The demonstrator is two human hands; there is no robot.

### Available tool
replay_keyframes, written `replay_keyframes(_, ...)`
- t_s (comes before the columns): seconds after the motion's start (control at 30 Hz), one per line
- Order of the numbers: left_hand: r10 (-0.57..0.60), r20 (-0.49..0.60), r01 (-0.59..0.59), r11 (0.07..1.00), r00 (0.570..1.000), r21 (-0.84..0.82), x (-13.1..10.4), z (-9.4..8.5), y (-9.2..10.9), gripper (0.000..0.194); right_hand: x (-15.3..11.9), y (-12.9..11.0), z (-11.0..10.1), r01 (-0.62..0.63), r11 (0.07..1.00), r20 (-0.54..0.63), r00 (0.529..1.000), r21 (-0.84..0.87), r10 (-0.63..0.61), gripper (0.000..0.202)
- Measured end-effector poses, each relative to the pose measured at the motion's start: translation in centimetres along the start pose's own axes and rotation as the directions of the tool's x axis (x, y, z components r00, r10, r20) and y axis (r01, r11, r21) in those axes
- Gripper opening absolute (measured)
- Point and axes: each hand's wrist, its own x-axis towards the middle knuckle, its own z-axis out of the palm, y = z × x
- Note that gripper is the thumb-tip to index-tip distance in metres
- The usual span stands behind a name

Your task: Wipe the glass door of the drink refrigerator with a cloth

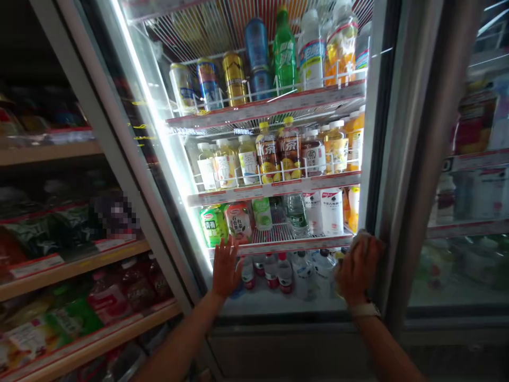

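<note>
"What did you see at the glass door (278,309)?"

"One tall door stood right in front of the person. It faced them, and its long way ran up and down. The left hand (226,268) was low on the door's left side. Its fingers were spread and pointed up, palm to the glass, with nothing in them that I saw."

"And the right hand (360,270)?"

"Low by the door's right edge. Its fingers were bent in. There was a pale blur at the tips, so I couldn't tell if it held something. One pale band (366,309) went round that wrist."

"What was behind the door?"

"Near its top, I counted five cans (234,77) and one green bottle (284,53). Behind its middle were two yellow-capped bottles (289,151) that said 茶. Closer to its left side were three white-capped bottles (226,163) in front."

"Any more words?"

"Lower, by the door's left side, one green pack (213,225) said 青梅, and one orange pack (238,222) said 红茶. Toward its right side stood two white packs (332,212), but their words were too small. Near its bottom were red-capped bottles (284,273), too dim to count."
</note>
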Motion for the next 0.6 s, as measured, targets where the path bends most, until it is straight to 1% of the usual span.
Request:
replay_keyframes(0.07,0.006,-0.001,-0.006,1.000,1.000,0.000,-0.1,-1.2,-1.8,0.070,1.1,-1.6,0.8,-0.017,1.000,-0.056,0.998,0.015,0.018,0.063)
replay_keyframes(0.13,-0.070,-0.038,0.072,0.997,0.997,0.042,0.0,-2.2,-3.9,0.071,1.8,-3.6,1.7,-0.033,0.999,-0.089,0.995,0.026,0.035,0.064)
replay_keyframes(0.2,-0.147,-0.060,0.152,0.984,0.987,0.088,0.4,-2.6,-5.8,0.070,2.0,-5.9,2.6,-0.037,0.998,-0.096,0.995,0.045,0.041,0.063)
replay_keyframes(0.27,-0.165,-0.065,0.171,0.979,0.984,0.112,0.6,-2.3,-6.9,0.068,1.8,-8.6,3.4,-0.026,0.997,-0.081,0.996,0.066,0.031,0.061)
replay_keyframes(0.37,-0.178,-0.098,0.189,0.975,0.979,0.118,0.4,-1.4,-7.4,0.066,0.5,-13.3,4.7,-0.008,0.996,-0.009,1.000,0.091,0.009,0.061)
replay_keyframes(0.43,-0.195,-0.114,0.208,0.970,0.974,0.126,0.0,-0.9,-7.2,0.066,-1.0,-16.5,5.5,0.029,0.993,0.078,0.996,0.117,-0.038,0.063)
replay_keyframes(0.53,-0.205,-0.105,0.220,0.962,0.973,0.162,-0.4,-0.7,-7.0,0.067,-3.8,-20.7,6.5,0.114,0.979,0.215,0.965,0.170,-0.150,0.067)
replay_keyframes(0.6,-0.214,-0.101,0.229,0.956,0.972,0.185,-0.7,-0.7,-6.9,0.067,-5.7,-22.9,7.0,0.158,0.967,0.257,0.944,0.202,-0.207,0.068)
